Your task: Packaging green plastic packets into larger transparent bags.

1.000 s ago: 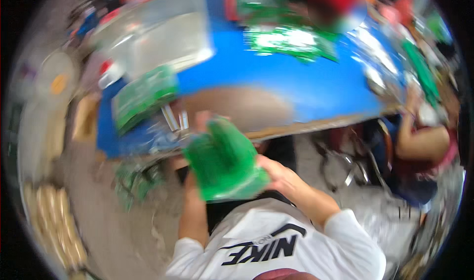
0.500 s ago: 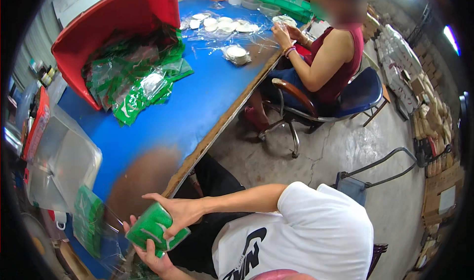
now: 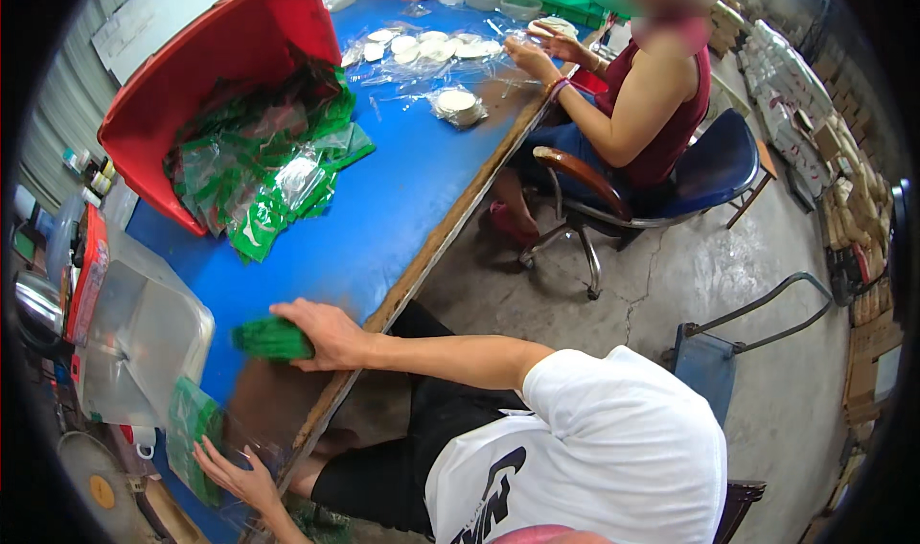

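I see the right hand [image 3: 326, 333] w/ fingers closed round a green packet [image 3: 271, 339], holding it flat on the blue table [image 3: 393, 208] near the table's front edge. Left hand [image 3: 235, 475] is lower down, fingers spread open, palm resting on clear plastic beside a second green bag [image 3: 192, 429]; not gripping anything as far as I can tell. Clear plastic tub [image 3: 139, 338] sits just left of the held packet. Further up the table, a red bin [image 3: 220, 55] tipped on its side w/ a pile of green bags [image 3: 268, 180] spilling out. Another person in a chair [image 3: 714, 165] works at white discs [image 3: 422, 46] at the far end.
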Demonstrator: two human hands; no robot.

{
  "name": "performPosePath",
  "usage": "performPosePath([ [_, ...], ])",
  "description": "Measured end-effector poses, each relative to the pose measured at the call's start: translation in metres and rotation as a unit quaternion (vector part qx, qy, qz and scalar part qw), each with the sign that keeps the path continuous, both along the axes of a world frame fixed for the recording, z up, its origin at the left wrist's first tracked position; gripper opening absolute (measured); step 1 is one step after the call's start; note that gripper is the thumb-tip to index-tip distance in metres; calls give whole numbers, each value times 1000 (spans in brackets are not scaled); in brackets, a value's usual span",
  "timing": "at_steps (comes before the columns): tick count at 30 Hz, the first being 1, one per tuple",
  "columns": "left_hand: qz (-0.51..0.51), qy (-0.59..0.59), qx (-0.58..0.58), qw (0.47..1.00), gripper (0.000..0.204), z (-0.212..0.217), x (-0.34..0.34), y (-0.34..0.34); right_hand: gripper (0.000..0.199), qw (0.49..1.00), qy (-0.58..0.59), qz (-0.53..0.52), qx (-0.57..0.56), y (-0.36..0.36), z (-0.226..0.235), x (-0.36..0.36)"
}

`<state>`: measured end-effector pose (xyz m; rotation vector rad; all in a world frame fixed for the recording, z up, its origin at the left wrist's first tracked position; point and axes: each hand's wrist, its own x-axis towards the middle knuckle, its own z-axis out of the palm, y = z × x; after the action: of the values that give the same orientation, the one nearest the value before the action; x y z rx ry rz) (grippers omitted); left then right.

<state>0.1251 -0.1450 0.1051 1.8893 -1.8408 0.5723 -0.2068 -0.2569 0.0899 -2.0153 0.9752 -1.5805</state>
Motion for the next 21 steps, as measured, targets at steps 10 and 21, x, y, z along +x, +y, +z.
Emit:
performPosePath([
  [10,42,-39,-81,995,34,-5,73,31,92,995,73,52,-36,-6,-1,-3],
  [21,-2,63,-39,997,17,37,40,41,90,997,28,7,-69,-10,9,-11],
])
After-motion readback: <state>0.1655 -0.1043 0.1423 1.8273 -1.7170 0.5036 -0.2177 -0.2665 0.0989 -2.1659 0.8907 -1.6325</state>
